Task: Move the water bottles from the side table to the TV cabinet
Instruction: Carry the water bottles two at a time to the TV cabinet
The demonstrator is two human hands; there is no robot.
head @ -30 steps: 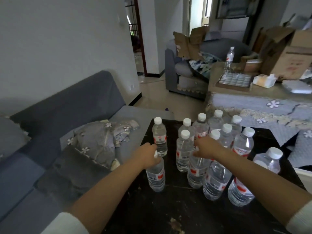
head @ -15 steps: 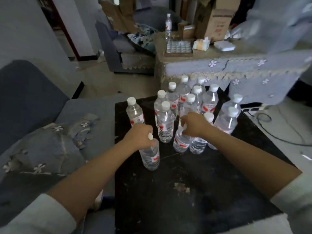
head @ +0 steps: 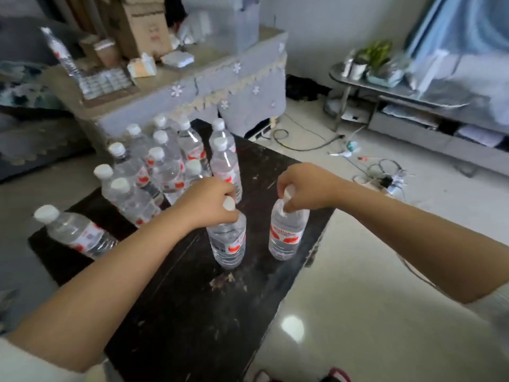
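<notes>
Both held bottles now sit clear of the cluster. Left hand [head: 209,205] curls round the neck of one bottle [head: 228,242]; right hand [head: 303,186] pinches the cap of another bottle [head: 286,234], both hanging below the fingers over the side table [head: 170,312]. Beyond the fingers, the remaining bottles [head: 165,166] wait; the TV cabinet [head: 429,128] shows none, so the task looks barely begun.

A glossy pale floor [head: 358,312] with a bright glare spot and tangled cables [head: 382,172] runs to a white wall [head: 330,37], where a plant [head: 377,53] stands on a low grey unit [head: 429,114], beside a cloth-draped table [head: 242,78] stacked with cardboard boxes [head: 143,26].
</notes>
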